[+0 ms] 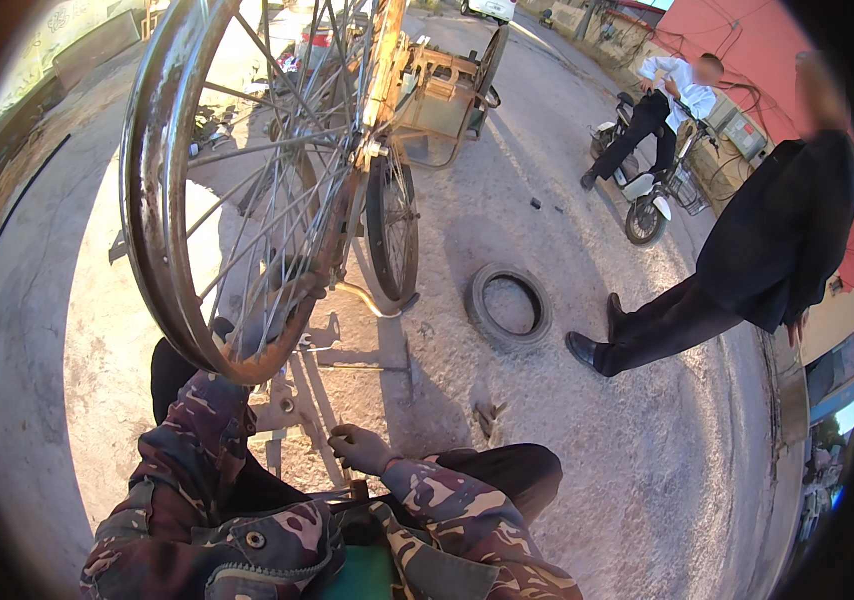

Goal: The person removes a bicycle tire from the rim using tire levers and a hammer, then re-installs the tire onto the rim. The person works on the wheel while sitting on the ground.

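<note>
A rusty bare wheel rim (159, 190) with metal spokes stands upright before me, with no tyre on it. My left hand (269, 305) is at the bottom of this wheel, closed around the rim and partly hidden by the spokes. My right hand (363, 449) hovers low in front of my body, apart from the wheel, with its fingers curled in. Whether anything small lies inside those fingers cannot be made out. On the ground just beyond it are a wrench (325, 331) and other metal tools.
A loose black tyre (510, 306) lies flat on the ground to the right. Beside it stands a person in dark clothes (757, 240). Farther back, another person (672, 100) sits on a parked motorbike (644, 215). A rusty cart frame (437, 95) stands behind the wheel.
</note>
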Tool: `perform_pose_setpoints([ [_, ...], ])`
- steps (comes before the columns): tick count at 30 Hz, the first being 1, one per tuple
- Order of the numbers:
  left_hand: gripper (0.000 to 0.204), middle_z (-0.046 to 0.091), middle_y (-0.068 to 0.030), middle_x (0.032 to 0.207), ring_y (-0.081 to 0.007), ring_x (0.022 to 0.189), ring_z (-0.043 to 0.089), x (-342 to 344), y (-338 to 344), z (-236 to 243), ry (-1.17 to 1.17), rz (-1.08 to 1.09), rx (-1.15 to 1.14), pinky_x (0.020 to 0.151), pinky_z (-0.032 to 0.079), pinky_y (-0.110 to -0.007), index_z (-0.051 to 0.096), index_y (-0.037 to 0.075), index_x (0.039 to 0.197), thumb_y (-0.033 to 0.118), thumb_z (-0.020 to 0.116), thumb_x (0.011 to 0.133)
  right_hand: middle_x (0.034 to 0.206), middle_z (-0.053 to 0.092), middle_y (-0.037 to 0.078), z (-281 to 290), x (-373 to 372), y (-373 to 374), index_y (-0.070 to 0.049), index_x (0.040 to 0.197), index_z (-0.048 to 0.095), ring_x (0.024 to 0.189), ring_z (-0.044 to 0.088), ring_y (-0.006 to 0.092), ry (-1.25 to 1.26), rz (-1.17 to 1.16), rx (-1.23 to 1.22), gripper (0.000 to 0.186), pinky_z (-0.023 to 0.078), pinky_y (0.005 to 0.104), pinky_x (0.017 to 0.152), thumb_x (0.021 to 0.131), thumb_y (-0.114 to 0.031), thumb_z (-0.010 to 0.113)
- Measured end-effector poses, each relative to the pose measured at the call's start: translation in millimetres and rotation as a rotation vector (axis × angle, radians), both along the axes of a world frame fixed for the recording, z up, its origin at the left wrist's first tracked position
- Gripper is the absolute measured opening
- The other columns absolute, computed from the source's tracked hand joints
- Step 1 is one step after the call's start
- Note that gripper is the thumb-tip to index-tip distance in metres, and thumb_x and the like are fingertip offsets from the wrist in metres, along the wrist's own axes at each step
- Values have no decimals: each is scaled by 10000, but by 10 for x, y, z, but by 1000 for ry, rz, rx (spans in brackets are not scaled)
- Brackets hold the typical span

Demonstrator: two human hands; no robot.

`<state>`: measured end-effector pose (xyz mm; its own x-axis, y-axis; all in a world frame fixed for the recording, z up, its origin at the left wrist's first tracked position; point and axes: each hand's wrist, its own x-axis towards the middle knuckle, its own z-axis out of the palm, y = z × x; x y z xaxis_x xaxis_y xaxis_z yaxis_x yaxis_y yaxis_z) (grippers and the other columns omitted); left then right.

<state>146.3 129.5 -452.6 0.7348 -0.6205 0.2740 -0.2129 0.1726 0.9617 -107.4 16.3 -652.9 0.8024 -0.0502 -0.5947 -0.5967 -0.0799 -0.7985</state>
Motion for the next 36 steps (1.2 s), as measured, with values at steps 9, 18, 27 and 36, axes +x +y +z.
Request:
perform_pose_setpoints([
  [9,269,663,-125,1201,-168,1089,688,-45,15,147,-334,1,53,932,562,-297,616,-29,1296,54,603,1040,1010,760,152,-49,-22,1,26,1418,578,780,733,195,12,4,11,605,601,319,695,1016,-418,662],
  [18,316,644,-119,1218,-163,1088,680,1,26,22,-232,-30,57,951,550,-286,580,-28,1335,-16,599,1019,988,760,153,-46,-17,-9,30,1416,575,762,735,203,15,13,-20,606,601,327,696,1011,-412,658],
  [27,300,667,-116,1168,-163,1074,689,0,-10,42,-132,-42,-31,935,556,-280,592,-16,1329,67,599,1041,991,755,147,-28,14,-11,30,1430,565,790,734,200,9,21,8,610,604,324,705,1014,-407,651],
  [36,304,688,-107,1145,-172,1067,690,-4,-32,66,-153,-18,-10,935,556,-304,616,-11,1307,163,605,1059,1012,755,147,-113,1,10,19,1431,568,798,734,200,16,-4,16,598,606,323,703,1015,-401,662],
])
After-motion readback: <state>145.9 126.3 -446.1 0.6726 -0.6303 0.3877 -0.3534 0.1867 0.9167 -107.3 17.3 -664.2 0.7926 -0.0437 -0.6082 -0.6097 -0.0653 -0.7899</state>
